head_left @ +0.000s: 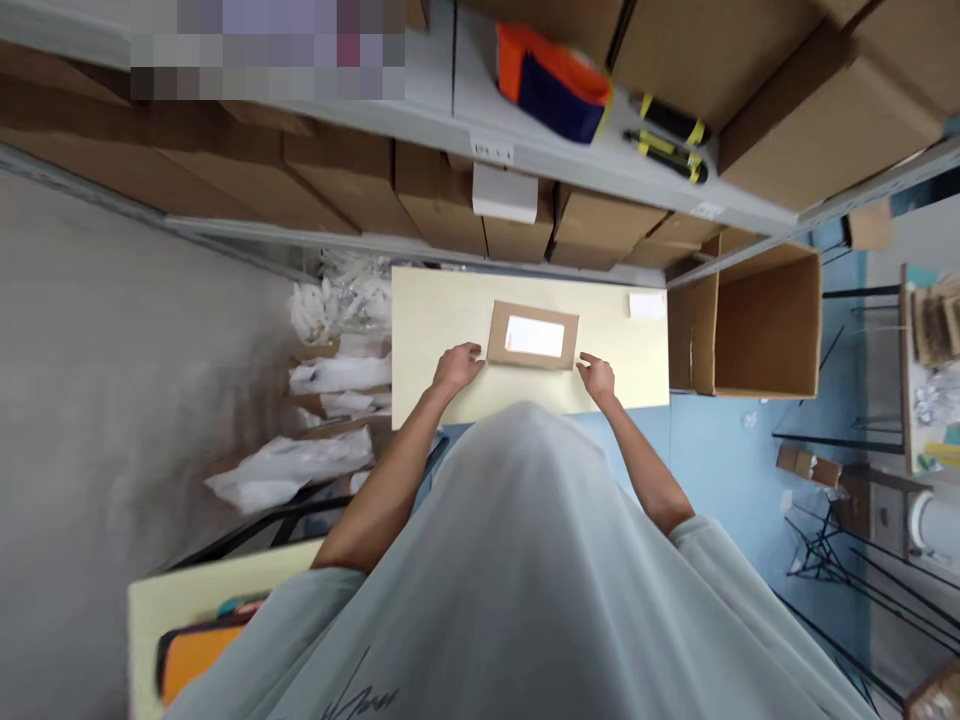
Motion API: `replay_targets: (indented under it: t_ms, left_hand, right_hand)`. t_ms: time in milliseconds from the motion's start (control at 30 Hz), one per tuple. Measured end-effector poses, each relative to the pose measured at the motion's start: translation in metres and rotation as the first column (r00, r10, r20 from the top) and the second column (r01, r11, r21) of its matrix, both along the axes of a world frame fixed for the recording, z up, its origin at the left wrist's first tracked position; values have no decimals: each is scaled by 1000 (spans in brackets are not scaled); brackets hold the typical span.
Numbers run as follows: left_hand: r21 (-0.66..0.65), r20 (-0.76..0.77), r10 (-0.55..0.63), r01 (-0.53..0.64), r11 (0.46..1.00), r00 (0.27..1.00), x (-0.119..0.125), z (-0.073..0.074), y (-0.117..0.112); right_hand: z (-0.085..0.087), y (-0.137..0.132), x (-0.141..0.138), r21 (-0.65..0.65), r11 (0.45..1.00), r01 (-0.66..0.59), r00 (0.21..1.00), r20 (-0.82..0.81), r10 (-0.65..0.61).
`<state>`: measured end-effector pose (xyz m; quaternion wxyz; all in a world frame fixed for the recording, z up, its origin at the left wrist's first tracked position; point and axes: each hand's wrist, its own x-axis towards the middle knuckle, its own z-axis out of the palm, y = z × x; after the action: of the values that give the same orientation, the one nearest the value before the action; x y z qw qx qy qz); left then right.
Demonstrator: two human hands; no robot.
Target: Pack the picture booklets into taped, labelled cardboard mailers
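Note:
A small brown cardboard box (499, 340) lies flat on the pale yellow table (442, 295) in front of me. On its top is a white label (534, 336) with a small orange mark. My left hand (458, 368) is beside the box's left edge, fingers stretched toward its lower left corner. Off the right edge, my right hand (596, 377) has its fingers apart, pointing at the box. Both hands look empty; whether the left fingertips touch the cardboard I cannot tell.
A white paper slip (647, 305) lies at the table's right back corner. A large open carton (769, 325) stands right of the table. Plastic-wrapped items (337, 375) are piled at left. Shelves of cartons (442, 205) overhang the back, holding box cutters (667, 155) and an orange-and-navy item (555, 85).

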<state>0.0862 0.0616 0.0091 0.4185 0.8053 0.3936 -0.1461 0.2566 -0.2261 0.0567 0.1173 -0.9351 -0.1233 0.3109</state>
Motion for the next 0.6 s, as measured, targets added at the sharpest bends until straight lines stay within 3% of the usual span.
replay_targets:
  t_ms: [67, 133, 233, 333, 400, 467, 533, 600]
  left_hand:
    - [23, 59, 40, -41, 999, 997, 17, 14, 21]
    - [14, 188, 92, -96, 995, 978, 44, 37, 40]
    - [-23, 448, 100, -100, 995, 888, 94, 87, 59]
    - [-42, 664, 71, -59, 997, 744, 139, 142, 63]
    - [-44, 745, 75, -63, 997, 663, 156, 171, 59]
    - [-43, 796, 74, -67, 997, 601, 158, 190, 51]
    - [-49, 831, 79, -69, 996, 551, 148, 198, 41]
    - [-60, 848, 96, -85, 995, 521, 130, 196, 31]
  right_hand:
    - [27, 13, 32, 65, 998, -3, 991, 137, -6]
    - [61, 36, 71, 168, 984, -61, 946, 323, 3]
    - [115, 90, 130, 257, 926, -275, 801, 594, 73]
    - [158, 159, 175, 226, 852, -472, 647, 745, 161]
    - [175, 203, 193, 161, 827, -538, 593, 770, 235]
    - [183, 240, 202, 96, 832, -547, 580, 760, 293]
    - [184, 265, 208, 39, 845, -533, 587, 736, 336]
    - [182, 280, 214, -1, 853, -522, 603, 707, 370]
